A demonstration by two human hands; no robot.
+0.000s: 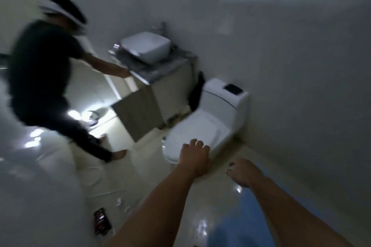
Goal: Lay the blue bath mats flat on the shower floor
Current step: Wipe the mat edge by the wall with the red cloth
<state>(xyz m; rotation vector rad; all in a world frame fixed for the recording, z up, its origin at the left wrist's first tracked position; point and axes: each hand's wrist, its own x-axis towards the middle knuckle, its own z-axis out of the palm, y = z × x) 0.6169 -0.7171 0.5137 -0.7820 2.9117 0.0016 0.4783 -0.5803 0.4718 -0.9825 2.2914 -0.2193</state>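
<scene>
The picture is blurred by motion, so fine detail is unreliable. Taking the white toilet [210, 120] as the landmark, the person's left hand [193, 158] hangs just in front of its closed lid with the fingers loosely curled and holding nothing, while the right hand [242, 173] hovers nearer the camera and to the toilet's right, fingers spread and slack, also empty. The blue bath mat [261, 220] shows as a soft blue patch on the glossy floor [152, 172], on the near side of the toilet and partly under the right forearm; whether it lies fully flat, or whether there is more than one, cannot be told. Neither hand touches it. It looks like a thin, limp sheet, so it is probably light and floppy, likely to fold or bunch if lifted from the middle, and the shiny floor suggests it could slide. Taking it by two corners or along one edge, one in each hand, would probably let it be drawn out smooth. Beyond the toilet stands a vanity [160, 78] with a basin [146, 46], its cabinet door [138, 112] open, and another person [46, 78] in dark clothes reaches toward it.
</scene>
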